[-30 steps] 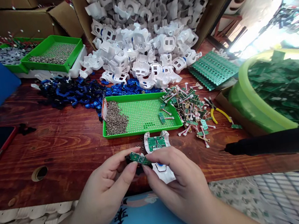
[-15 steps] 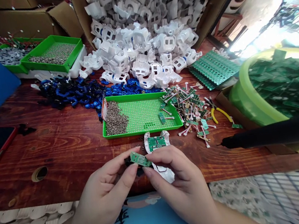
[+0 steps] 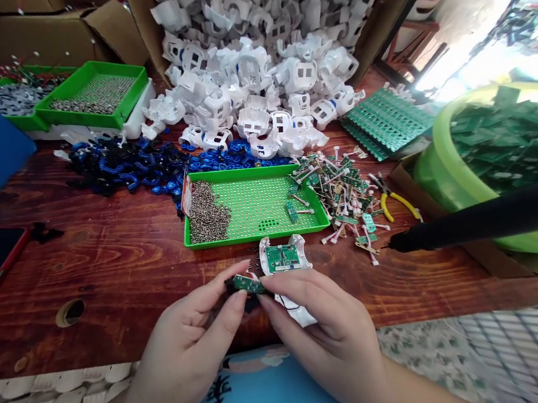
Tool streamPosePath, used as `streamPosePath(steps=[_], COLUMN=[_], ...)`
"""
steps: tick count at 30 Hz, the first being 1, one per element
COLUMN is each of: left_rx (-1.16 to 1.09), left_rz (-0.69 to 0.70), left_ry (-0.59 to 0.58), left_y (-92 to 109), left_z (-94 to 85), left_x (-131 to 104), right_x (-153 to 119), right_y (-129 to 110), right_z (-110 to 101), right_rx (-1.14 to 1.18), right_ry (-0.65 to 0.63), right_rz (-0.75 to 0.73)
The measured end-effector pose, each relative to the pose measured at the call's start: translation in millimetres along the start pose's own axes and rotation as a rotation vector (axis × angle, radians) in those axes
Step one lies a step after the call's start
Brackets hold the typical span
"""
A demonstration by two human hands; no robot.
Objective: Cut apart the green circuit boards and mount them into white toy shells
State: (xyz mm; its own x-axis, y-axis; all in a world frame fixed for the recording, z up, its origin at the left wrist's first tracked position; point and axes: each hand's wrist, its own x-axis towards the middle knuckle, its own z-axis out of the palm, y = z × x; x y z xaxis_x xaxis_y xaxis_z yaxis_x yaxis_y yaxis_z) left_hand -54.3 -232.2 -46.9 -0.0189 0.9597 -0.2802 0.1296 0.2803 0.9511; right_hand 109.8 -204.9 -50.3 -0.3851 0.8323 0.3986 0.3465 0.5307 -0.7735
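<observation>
Between my hands, near the table's front edge, is a small green circuit board (image 3: 247,283) with a black part against its far side. My left hand (image 3: 194,330) pinches its left end between thumb and fingers. The right end sits in the closed fingertips of my right hand (image 3: 324,318). Just beyond lies a white plastic shell (image 3: 260,257) with a larger green board (image 3: 282,257) inside. Another white piece (image 3: 302,316) with a dark wire shows partly behind my right fingers; the rest of it is hidden.
A green tray (image 3: 259,236) of small screws (image 3: 207,214) stands ahead, beside a heap of wired boards (image 3: 343,190) and yellow-handled pliers (image 3: 398,202). A black screwdriver-like tool (image 3: 494,218) juts in from the right, before a yellow-green bucket (image 3: 444,155). White shells (image 3: 257,122) are piled behind.
The small board has tilted in my fingers, showing less of its face. The black tool at the right has shifted up and slightly left.
</observation>
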Motion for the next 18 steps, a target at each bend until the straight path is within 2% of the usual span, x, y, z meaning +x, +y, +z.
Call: streamPosePath(steps=[6,18], left_rx=[-0.036,0.059], left_rz=[-0.012,-0.023], left_ry=[0.009,0.006], left_y=[0.9,-7.1], left_z=[0.3,-1.8], left_x=[0.5,-0.6], right_x=[-1.3,-1.0], right_y=[1.9,5.2], right_z=[-0.1,1.2], right_rx=[-0.011,0.016], right_ry=[-0.003,-0.011], right_rz=[0.003,0.022])
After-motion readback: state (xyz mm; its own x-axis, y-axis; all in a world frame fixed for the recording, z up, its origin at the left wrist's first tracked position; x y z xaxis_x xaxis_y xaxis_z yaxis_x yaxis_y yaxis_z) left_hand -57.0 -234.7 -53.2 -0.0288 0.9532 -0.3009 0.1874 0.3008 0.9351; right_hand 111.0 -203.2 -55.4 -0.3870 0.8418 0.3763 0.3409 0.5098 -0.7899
